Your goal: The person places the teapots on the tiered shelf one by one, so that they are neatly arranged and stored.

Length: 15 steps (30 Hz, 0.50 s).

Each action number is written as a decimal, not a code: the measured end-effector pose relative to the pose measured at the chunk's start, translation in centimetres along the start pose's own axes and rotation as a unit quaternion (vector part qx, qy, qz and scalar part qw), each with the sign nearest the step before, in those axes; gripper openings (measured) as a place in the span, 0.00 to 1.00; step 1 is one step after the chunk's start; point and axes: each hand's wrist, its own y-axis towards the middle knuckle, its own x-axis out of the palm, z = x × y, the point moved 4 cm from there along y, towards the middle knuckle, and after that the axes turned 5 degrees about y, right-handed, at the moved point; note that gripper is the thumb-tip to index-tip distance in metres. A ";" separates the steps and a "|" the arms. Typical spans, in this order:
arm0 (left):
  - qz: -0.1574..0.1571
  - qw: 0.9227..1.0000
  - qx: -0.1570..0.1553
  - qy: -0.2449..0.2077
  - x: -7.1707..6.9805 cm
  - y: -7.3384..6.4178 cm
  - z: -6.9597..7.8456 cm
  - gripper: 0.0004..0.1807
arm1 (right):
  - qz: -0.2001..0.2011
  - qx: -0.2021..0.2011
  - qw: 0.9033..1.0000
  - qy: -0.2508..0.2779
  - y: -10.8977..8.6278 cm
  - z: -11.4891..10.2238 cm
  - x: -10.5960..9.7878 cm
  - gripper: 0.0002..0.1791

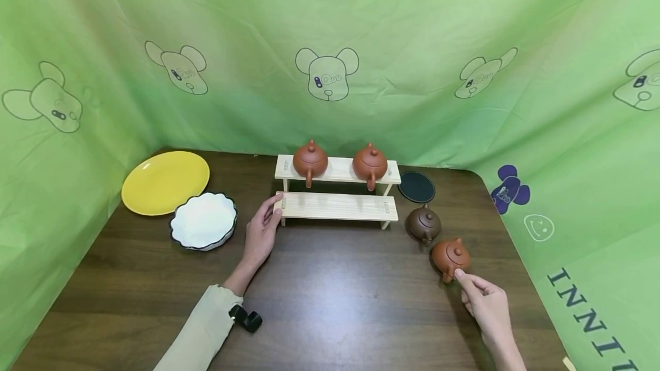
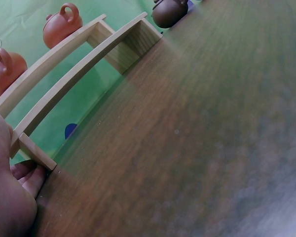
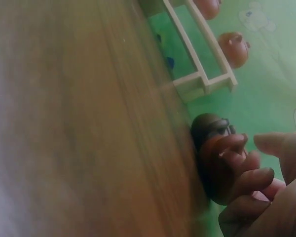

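A two-tier wooden shelf [image 1: 335,206] stands at the back middle of the table, with two reddish-brown teapots [image 1: 310,164] [image 1: 370,165] on its upper board. My left hand [image 1: 262,235] grips the left end of the lower board; in the left wrist view, its fingers [image 2: 32,177] curl by the shelf's leg. To the right, another reddish-brown teapot [image 1: 451,259] sits on the table. My right hand [image 1: 484,305] has its curled fingers at that teapot's handle [image 3: 234,141], with the thumb by it. Just behind is a dark brown teapot [image 1: 424,224].
A yellow plate [image 1: 166,183] lies at the back left, and a white scalloped dish [image 1: 203,221] with a dark rim stands in front of it. A round black coaster [image 1: 416,188] lies right of the shelf. Green cloth [image 1: 330,119] hangs around the table.
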 end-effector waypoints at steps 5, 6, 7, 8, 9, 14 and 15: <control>-0.001 1.000 0.004 0.004 0.1 0.0 -0.1 0.21 | -0.029 0.000 0.998 0.049 -0.3 0.7 0.7 0.24; 0.000 1.000 0.005 0.002 0.1 0.0 -0.1 0.21 | -0.035 -0.002 0.997 0.062 -0.3 0.8 0.8 0.25; 0.001 1.000 0.005 0.001 0.1 0.0 -0.1 0.21 | -0.041 -0.003 0.996 0.074 -0.4 0.9 1.0 0.25; 0.002 1.000 0.004 -0.002 0.1 0.1 -0.1 0.21 | -0.048 -0.004 0.995 0.087 -0.4 1.0 1.1 0.26; 0.003 1.000 0.002 -0.005 0.1 0.1 -0.1 0.20 | -0.057 -0.004 0.994 0.099 -0.5 1.1 1.3 0.27; 0.006 1.000 0.009 -0.005 0.1 0.1 0.0 0.21 | -0.092 -0.004 0.984 0.154 -0.7 1.2 2.0 0.21; 0.006 1.000 0.009 -0.004 0.1 0.1 0.0 0.21 | -0.096 -0.004 0.982 0.160 -0.7 1.2 2.1 0.20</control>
